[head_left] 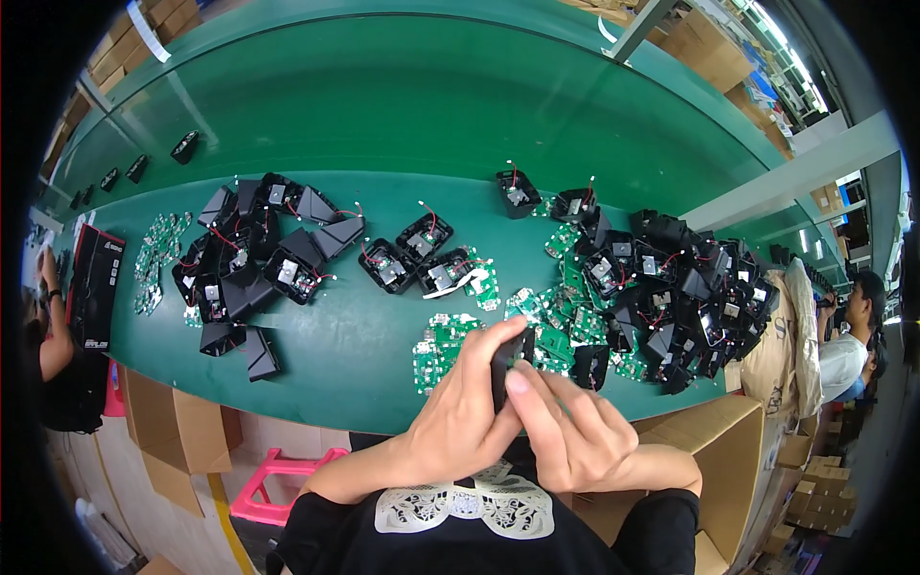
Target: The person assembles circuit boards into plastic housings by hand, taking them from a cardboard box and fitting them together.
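— Which packages show here?
— A flat black box with red trim (96, 286) lies at the left end of the green bench. Below the bench edge on the left stands an open brown carton (172, 436).
— And on the right?
— An open brown carton (714, 450) sits just beside the person's right arm. More brown cartons (709, 53) are stacked at the top right, and others (153, 24) at the top left.
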A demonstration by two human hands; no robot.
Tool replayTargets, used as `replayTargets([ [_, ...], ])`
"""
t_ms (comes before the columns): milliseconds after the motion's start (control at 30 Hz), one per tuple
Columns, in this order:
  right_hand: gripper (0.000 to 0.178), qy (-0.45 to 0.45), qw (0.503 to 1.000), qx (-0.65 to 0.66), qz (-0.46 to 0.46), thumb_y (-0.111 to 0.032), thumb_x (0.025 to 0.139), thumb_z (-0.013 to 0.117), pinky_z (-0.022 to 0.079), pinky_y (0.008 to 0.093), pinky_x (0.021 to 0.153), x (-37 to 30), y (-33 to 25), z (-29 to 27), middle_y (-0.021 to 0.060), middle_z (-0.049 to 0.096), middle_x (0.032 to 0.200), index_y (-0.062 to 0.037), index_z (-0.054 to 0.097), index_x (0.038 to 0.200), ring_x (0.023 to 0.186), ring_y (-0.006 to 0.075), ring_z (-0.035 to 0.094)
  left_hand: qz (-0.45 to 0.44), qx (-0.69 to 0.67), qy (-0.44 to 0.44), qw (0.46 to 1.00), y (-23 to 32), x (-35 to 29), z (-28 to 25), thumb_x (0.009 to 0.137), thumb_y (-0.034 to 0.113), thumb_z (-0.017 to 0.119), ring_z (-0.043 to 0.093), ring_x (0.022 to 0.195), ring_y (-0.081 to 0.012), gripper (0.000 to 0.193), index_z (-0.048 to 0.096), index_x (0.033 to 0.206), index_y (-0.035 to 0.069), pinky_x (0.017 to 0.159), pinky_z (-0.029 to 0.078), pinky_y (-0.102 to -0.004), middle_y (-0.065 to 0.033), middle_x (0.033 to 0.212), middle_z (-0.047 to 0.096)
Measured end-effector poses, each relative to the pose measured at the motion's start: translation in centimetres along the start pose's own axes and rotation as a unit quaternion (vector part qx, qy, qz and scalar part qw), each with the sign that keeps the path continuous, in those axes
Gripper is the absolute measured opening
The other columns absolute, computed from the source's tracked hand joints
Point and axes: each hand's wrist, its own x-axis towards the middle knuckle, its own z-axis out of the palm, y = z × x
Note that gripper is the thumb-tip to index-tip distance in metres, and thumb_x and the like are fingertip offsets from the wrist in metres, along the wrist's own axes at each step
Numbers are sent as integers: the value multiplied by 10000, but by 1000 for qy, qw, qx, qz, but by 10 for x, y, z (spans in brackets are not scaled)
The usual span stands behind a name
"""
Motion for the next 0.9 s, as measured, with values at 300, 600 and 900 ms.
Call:
replayTargets([
  [300,410,-10,972,220,84,77,551,634,416,219,456,-6,38,0,50,644,884,-37,648,945,585,135,529,-255,-339,-91,901,-4,1,-18,808,0,399,458,541,-100,614,114,1349,64,494,419,-239,-195,1238,336],
  [600,455,-11,973,214,85,31,545,639,390,209,439,-7,45,16,8,606,838,-117,665,975,561,116,483,-285,-296,-118,904,-15,28,-35,862,55,386,459,503,-112,484,224,1316,97,464,413,-253,-164,1108,420],
  [900,493,-13,989,145,38,14,523,657,328,202,438,7,47,29,-13,593,805,-165,666,981,572,121,478,-240,-212,-138,937,-15,37,-34,833,43,436,422,1147,-276,483,271,1286,8,960,324,-360,-178,1215,403],
])
